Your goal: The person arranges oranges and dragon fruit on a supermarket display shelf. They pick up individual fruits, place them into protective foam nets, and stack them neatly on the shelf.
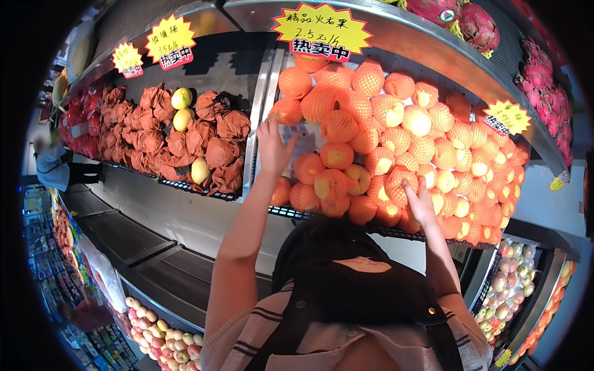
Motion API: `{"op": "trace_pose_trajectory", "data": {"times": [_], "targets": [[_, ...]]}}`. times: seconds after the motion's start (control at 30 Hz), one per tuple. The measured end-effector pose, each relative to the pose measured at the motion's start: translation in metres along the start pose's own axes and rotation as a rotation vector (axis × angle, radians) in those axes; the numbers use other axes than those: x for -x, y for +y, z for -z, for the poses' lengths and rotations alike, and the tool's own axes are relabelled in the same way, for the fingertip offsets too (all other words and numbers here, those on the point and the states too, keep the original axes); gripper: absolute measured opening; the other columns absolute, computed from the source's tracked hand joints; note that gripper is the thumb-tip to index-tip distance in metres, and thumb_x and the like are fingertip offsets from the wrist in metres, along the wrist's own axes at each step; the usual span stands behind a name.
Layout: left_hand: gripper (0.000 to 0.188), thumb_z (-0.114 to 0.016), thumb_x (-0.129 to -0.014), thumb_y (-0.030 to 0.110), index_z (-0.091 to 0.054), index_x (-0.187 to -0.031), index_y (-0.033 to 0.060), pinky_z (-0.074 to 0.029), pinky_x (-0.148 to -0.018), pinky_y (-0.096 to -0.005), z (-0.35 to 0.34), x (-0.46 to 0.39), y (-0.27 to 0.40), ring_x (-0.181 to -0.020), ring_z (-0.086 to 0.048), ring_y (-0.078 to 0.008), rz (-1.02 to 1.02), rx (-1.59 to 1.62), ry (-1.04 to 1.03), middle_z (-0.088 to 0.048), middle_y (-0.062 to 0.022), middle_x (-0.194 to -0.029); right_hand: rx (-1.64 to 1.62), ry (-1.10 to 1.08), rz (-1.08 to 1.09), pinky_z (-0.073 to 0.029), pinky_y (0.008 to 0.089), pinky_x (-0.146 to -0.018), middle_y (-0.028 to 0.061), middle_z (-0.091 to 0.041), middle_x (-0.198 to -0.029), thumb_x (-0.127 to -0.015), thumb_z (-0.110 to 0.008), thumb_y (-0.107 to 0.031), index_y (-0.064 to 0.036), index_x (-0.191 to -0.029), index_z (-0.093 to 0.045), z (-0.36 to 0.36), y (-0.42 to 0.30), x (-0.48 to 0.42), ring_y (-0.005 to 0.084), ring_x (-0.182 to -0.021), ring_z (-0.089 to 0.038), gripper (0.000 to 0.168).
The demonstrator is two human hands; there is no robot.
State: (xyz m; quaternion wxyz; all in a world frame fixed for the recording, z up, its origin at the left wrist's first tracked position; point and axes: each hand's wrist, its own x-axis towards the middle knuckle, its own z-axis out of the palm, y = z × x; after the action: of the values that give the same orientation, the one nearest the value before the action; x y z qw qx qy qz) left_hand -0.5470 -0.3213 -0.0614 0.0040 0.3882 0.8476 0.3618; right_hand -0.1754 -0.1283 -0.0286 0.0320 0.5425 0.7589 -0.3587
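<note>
Near the left end of the fruit bin, my left hand [274, 146] is raised with thumb and fingers apart. Its fingertips are at a round fruit in orange foam netting [285, 111]; whether they touch it is unclear. A bare patch of pale liner [304, 139] shows just right of that hand. My right hand [421, 201] lies over the front of the pile, thumb and fingers spread. The thumb is against a netted fruit [398, 185] that looks like a peach. Beside it, a yellow peach [357, 179] shows partly out of its netting.
A metal divider [262, 102] separates the bin from fruits wrapped in brown-red paper [222, 152]. Dragon fruit [480, 28] sits on the metal-edged shelf above. Yellow price signs [322, 30] bear writing. A black bag or apron [348, 278] hangs at my front. A person [52, 162] stands far left.
</note>
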Motion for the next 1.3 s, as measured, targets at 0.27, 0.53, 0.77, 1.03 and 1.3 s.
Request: {"op": "trace_pose_trajectory", "data": {"times": [0.27, 0.53, 0.77, 1.03, 1.3], "targets": [[0.098, -0.094, -0.060, 0.033, -0.046, -0.142, 0.0074, -0.042, -0.105, -0.0463, -0.057, -0.077, -0.037, -0.124, -0.050, -0.0343, -0.078, -0.521, -0.082, -0.052, -0.0118, -0.139, -0.052, 0.085, 0.026, -0.042, 0.0442, -0.111, 0.0322, -0.056, -0.141, -0.097, -0.058, -0.060, 0.005, -0.145, -0.046, 0.016, -0.002, -0.011, 0.0434, -0.134, -0.054, 0.082], [0.090, -0.092, -0.060, 0.032, -0.051, -0.135, 0.0037, -0.047, -0.100, -0.0474, -0.048, -0.060, -0.041, -0.114, -0.058, -0.0362, 0.107, -0.123, -0.019, -0.059, -0.0153, -0.131, -0.062, 0.083, 0.101, -0.040, 0.0436, -0.114, 0.0308, -0.051, -0.146, -0.100, -0.059, -0.054, 0.006, -0.149, -0.042, 0.025, -0.005, -0.020, 0.0422, -0.137, -0.050, 0.080], [0.071, -0.057, -0.093, 0.059, -0.051, -0.144, 0.0099, -0.058, -0.091, -0.0410, 0.018, 0.036, -0.035, -0.118, -0.064, -0.0293, 0.815, 1.806, -0.168, -0.061, -0.0132, -0.136, -0.145, 0.080, 0.060, -0.036, 0.0424, -0.118, 0.0321, -0.048, -0.149, -0.101, -0.057, -0.055, 0.006, -0.152, -0.039, 0.026, 0.003, -0.023, 0.0410, -0.142, -0.046, 0.082], [0.079, -0.048, -0.088, 0.070, -0.055, -0.128, 0.0019, -0.043, -0.060, -0.0328, 0.059, 0.099, 0.001, -0.078, -0.050, -0.0267, 0.792, 2.090, -0.144, -0.058, -0.0164, -0.103, -0.055, 0.065, 0.096, -0.035, 0.0457, -0.119, 0.0318, -0.044, -0.152, -0.100, -0.060, -0.053, 0.002, -0.153, -0.039, 0.007, 0.012, -0.013, 0.0419, -0.144, -0.043, 0.079], [0.074, -0.047, -0.089, 0.068, -0.055, -0.133, 0.0084, -0.044, -0.059, -0.0340, 0.062, 0.120, -0.005, -0.076, -0.054, -0.0276, 0.690, 2.083, -0.192, -0.061, -0.0182, -0.109, -0.088, 0.301, 0.310, -0.037, 0.0452, -0.116, 0.0268, -0.046, -0.147, -0.104, -0.059, -0.033, 0.003, -0.148, -0.044, -0.052, 0.043, -0.007, 0.0442, -0.136, -0.046, 0.059]]}}
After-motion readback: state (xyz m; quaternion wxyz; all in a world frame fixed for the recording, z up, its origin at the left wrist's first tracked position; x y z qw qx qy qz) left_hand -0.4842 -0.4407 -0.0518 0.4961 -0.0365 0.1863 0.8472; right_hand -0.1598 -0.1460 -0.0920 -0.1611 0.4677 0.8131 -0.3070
